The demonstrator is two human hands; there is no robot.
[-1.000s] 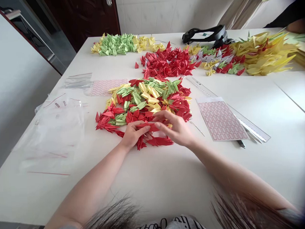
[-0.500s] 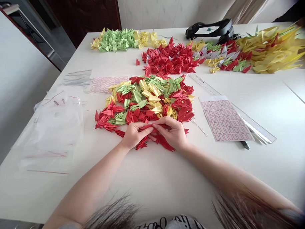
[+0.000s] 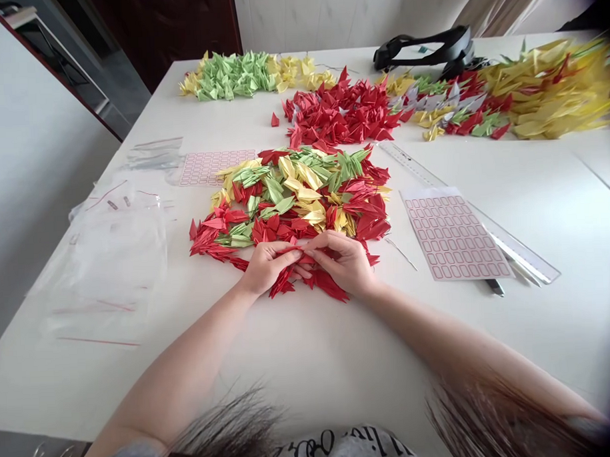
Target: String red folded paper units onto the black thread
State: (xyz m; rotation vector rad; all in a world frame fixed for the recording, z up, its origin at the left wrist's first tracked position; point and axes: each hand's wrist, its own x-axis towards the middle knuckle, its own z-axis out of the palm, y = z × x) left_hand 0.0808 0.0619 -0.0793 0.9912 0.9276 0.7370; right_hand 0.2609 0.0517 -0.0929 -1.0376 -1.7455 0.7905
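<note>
Both hands meet at the near edge of a pile of folded paper cranes [image 3: 304,195] in red, yellow and green. Between thumb and fingers, my left hand [image 3: 266,266] pinches a red folded paper crane [image 3: 296,250]. From the other side my right hand [image 3: 343,260] grips the same red piece, its fingertips close to the left thumb. Fingers hide most of that piece. More red paper cranes [image 3: 330,285] lie on the table under and just below the hands. A thin needle-like metal rod [image 3: 400,254] rests right of my right hand.
Clear plastic bags [image 3: 106,262] lie at the left. On the right are a label sheet [image 3: 455,236], a ruler [image 3: 528,251] and a pen [image 3: 495,287]. Farther back sit a red crane pile [image 3: 344,114], a green pile [image 3: 237,74], yellow paper pieces [image 3: 555,90] and a black headset-like strap [image 3: 429,51].
The view has shifted slightly. Both hands stay at the red paper crane, with only small finger movements.
</note>
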